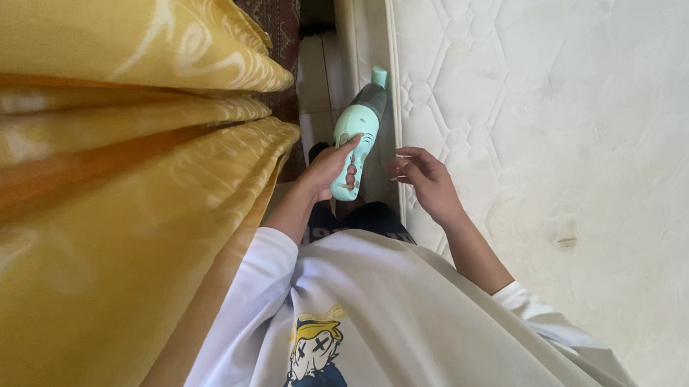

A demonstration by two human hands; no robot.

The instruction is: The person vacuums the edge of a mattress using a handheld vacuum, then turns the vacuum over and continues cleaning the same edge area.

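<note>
My left hand (329, 168) grips the handle of a mint-green handheld vacuum (359, 126) with a grey body; its nozzle points away from me, along the edge of the white quilted mattress (558, 122). The thumb rests on top of the vacuum. Just right of it, my right hand (425, 178) hovers at the mattress edge with fingers loosely curled, and nothing shows in them. I wear a white long-sleeved shirt with a printed cartoon figure.
Folded golden-yellow patterned curtains or bedding (103, 173) fill the left side. A narrow strip of white tiled floor (316, 79) runs between that fabric and the mattress. The mattress has a few small dark stains (565, 242).
</note>
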